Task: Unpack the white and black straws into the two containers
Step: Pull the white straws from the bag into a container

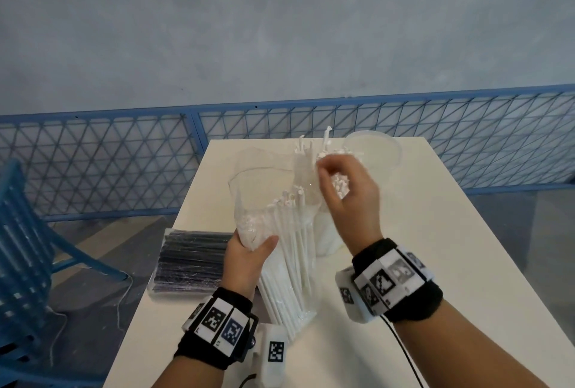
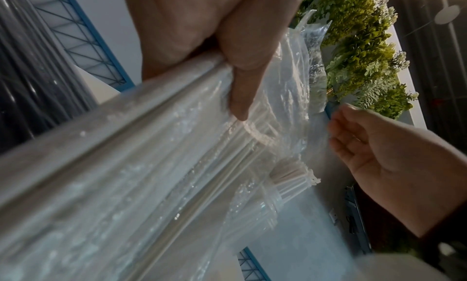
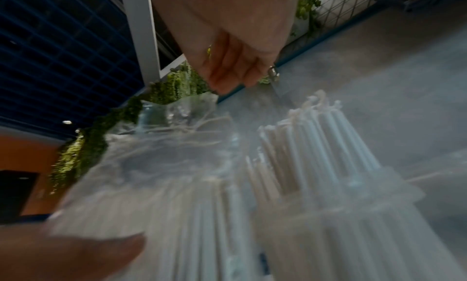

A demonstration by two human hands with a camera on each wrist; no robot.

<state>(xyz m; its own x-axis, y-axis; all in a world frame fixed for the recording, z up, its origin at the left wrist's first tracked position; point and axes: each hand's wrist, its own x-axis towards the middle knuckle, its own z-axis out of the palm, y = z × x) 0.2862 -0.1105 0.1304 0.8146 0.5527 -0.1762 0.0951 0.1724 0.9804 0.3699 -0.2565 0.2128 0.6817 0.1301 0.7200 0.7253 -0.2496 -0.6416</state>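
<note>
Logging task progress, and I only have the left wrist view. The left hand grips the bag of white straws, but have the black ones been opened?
Observer: No. In the head view the pack of black straws lies flat on the table, still wrapped, beside the left hand.
Reviewer: I see one container with white straws. Where is the other?
Observer: The second container stands behind the right hand, near the far edge, and looks empty.
Reviewer: Is the bag lifted?
Observer: No, the lower end of the bag rests on the table.

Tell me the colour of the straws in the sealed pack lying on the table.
Black; the sealed pack shows best in the head view.
</note>
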